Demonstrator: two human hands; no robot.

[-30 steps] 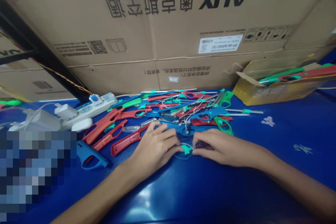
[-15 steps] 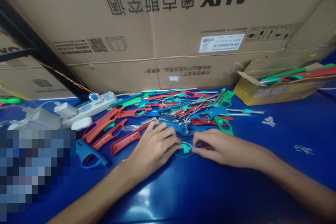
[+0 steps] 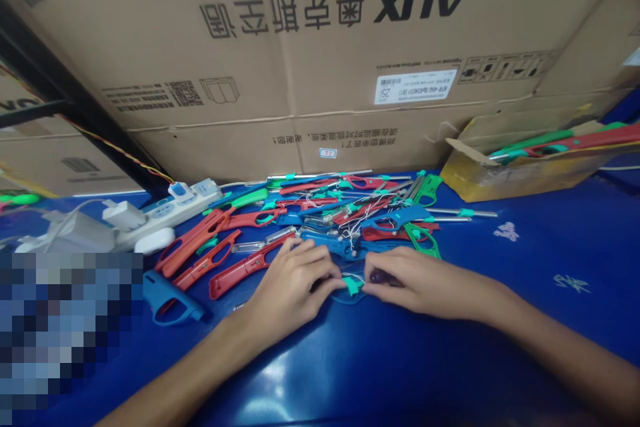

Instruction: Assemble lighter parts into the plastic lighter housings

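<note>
My left hand (image 3: 299,277) is closed, its thumb and fingertips pinching the left side of a small green plastic trigger piece (image 3: 353,285) with a white wire. Beneath that piece shows the curved edge of a blue lighter shell (image 3: 345,299), mostly hidden by the fingers. From the right, my right hand (image 3: 407,278) has its fingertips against the green piece. A dark rounded object (image 3: 383,277), perhaps a tool handle, is curled inside its fingers. Just behind both hands lies a blue lighter half (image 3: 330,245).
Red, blue and green lighter parts (image 3: 300,203) with metal tubes and white wires are heaped behind my hands. A cardboard box (image 3: 520,177) of lighters stands at right. A power strip (image 3: 170,210) with plugs lies left. A large carton (image 3: 290,80) walls off the back.
The view has shifted slightly. Both hands stay in nearly the same place at the green trigger piece, with only slight finger movement.
</note>
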